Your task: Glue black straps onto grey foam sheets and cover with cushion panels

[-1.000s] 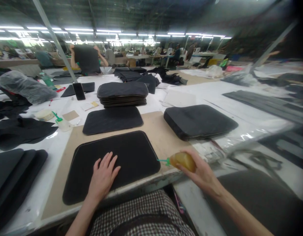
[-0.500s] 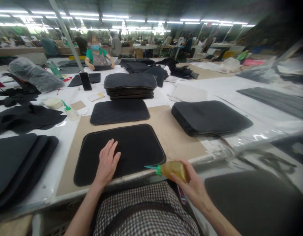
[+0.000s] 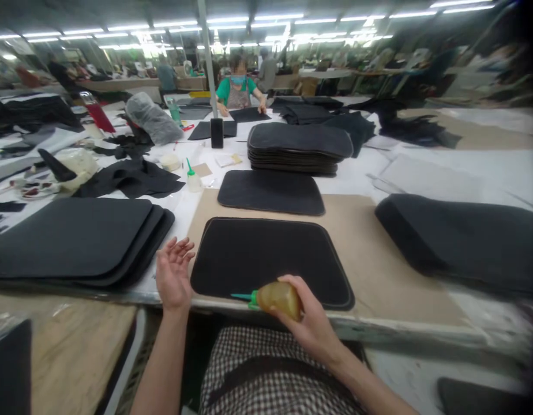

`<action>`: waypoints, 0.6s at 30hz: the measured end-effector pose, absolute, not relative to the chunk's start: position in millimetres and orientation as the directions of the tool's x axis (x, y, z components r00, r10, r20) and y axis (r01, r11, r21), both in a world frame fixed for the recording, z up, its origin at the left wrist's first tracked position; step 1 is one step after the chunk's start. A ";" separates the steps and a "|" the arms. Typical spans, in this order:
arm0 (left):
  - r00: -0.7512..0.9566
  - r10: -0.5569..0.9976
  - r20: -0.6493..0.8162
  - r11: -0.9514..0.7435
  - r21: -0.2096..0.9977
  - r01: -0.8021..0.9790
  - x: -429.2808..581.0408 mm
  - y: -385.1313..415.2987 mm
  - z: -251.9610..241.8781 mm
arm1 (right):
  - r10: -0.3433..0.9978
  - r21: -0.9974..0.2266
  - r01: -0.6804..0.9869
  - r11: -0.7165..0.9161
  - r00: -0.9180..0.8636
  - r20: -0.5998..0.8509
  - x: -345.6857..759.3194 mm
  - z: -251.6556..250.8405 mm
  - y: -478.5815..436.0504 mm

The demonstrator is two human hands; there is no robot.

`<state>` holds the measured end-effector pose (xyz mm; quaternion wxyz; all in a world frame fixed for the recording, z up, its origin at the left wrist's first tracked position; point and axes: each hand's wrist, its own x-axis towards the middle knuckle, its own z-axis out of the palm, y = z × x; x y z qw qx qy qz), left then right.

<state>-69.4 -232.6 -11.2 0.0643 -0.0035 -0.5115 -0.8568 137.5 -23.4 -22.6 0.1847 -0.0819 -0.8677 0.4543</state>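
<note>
In my right hand [image 3: 307, 314] is a squeeze bottle [image 3: 278, 300] of amber liquid, held on its side with its green nozzle pointing left. The nozzle is over the near edge of a black rounded panel [image 3: 266, 256] that lies flat in front of me; whether it touches is unclear. My left hand [image 3: 175, 271] is raised at the panel's left side, palm turned up, fingers loosely apart, holding nothing. Just left of it lies a stack of black panels [image 3: 76, 236]. A similar black panel [image 3: 270, 191] lies behind the front one, both on a tan board [image 3: 370, 259].
A tall stack of panels [image 3: 299, 147] stands farther back, and another stack [image 3: 465, 236] sits at the right. A small green-tipped bottle [image 3: 194, 180], a phone [image 3: 217, 132] against a pole [image 3: 208, 57] and black scraps [image 3: 132, 177] lie left. A co-worker [image 3: 240, 92] sits across the table.
My left hand has lifted off the front panel, moved to its left and turned palm up. The bottle in my right hand now overlaps the panel's near edge. The view has swung left.
</note>
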 end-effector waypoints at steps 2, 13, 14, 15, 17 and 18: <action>-0.986 -0.154 0.062 -0.449 0.885 0.126 -66.2 -252.8 -7.5 | 0.250 -0.813 -0.079 0.577 -0.931 0.268 120.4 -19.8 -35.0; -0.962 -0.261 -0.082 -0.471 0.881 0.053 -51.3 -305.7 -13.1 | 0.018 -0.772 -0.309 0.556 -0.924 0.383 46.5 -11.1 -75.6; -0.962 -0.258 -0.093 -0.477 0.878 0.043 -51.3 -306.0 -14.9 | 0.016 -0.762 -0.317 0.564 -0.919 0.394 42.0 -12.1 -76.5; -0.962 -0.253 -0.101 -0.481 0.876 0.035 -51.3 -305.7 -16.5 | 0.017 -0.755 -0.324 0.570 -0.914 0.406 38.2 -13.0 -77.3; -0.964 -0.242 -0.110 -0.480 0.877 0.020 -51.7 -304.2 -18.8 | 0.022 -0.754 -0.337 0.564 -0.906 0.422 33.2 -12.8 -78.0; -0.964 -0.238 -0.116 -0.477 0.879 0.012 -51.9 -303.0 -19.1 | 0.024 -0.766 -0.334 0.550 -0.910 0.415 32.4 -11.1 -77.8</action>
